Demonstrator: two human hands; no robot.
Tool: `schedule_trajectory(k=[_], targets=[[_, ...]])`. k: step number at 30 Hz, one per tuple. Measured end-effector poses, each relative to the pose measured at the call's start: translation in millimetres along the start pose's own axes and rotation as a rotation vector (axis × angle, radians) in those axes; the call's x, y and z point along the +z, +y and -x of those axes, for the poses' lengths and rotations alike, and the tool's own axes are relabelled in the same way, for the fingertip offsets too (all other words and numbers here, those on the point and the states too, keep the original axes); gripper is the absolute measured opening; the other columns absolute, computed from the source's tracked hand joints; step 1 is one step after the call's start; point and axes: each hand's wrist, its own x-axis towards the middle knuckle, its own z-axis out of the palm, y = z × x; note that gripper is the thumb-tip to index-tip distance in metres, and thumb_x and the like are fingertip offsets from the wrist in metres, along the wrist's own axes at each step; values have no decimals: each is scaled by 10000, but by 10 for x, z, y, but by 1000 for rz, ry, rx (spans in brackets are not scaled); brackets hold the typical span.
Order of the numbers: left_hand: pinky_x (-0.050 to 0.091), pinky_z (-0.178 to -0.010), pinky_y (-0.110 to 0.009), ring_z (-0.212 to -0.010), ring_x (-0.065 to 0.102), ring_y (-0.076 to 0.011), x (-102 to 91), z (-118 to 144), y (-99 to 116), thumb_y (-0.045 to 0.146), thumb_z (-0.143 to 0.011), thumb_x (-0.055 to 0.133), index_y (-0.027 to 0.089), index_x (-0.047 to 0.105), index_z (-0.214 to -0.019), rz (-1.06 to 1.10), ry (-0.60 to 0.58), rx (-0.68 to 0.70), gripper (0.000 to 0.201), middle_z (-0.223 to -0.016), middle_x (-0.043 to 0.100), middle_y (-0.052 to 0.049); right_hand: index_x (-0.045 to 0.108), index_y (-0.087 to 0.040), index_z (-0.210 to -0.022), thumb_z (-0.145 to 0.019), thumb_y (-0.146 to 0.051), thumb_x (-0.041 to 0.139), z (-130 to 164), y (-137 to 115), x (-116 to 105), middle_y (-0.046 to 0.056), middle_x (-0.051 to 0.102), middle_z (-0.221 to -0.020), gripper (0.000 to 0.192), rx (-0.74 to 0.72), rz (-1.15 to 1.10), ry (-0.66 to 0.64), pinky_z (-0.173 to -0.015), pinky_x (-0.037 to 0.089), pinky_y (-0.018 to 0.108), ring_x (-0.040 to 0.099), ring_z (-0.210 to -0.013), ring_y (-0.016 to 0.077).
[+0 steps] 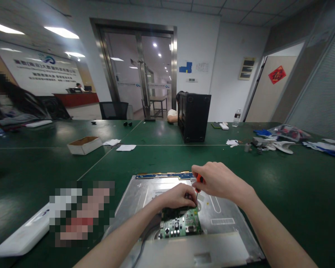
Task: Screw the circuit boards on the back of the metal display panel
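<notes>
Right hand (217, 182) grip closed on orange-handled screwdriver (198, 183), shaft near-upright, tip down beside left hand (177, 196); left fingers pressed on green circuit board (181, 223), holding nothing visible.

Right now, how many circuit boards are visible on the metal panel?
2: a green circuit board under the left hand, and a narrow blue board along the metal panel far edge. Others may be hidden.

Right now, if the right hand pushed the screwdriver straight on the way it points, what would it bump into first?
The right hand aims the orange screwdriver downward, so its tip would likely meet the green circuit board on the metal panel first, beside the left hand. Depth is unclear.
</notes>
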Motion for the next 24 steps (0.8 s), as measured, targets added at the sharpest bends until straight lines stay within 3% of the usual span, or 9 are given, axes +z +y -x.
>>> schedule_trajectory(k=[5, 24], targets=[[402, -591, -181, -600, 546, -106, 4, -2, 13, 100, -705, 697, 161, 734, -770, 22, 13, -1, 96, -646, 635, 29, 556, -225, -864, -815, -275, 564, 1, 11, 15, 5, 663, -729, 70, -33, -25, 31, -485, 190, 262, 592, -634, 154], [416, -639, -192, -650, 577, -123, -15, -9, -50, 137, -735, 688, 175, 745, -812, 9, -30, 15, 103, -717, 677, 14, 570, -203, -905, -793, -211, 540, 14, -7, 10, 23, 671, -808, 117, -45, -89, -6, -521, 241, 270, 607, -714, 167]])
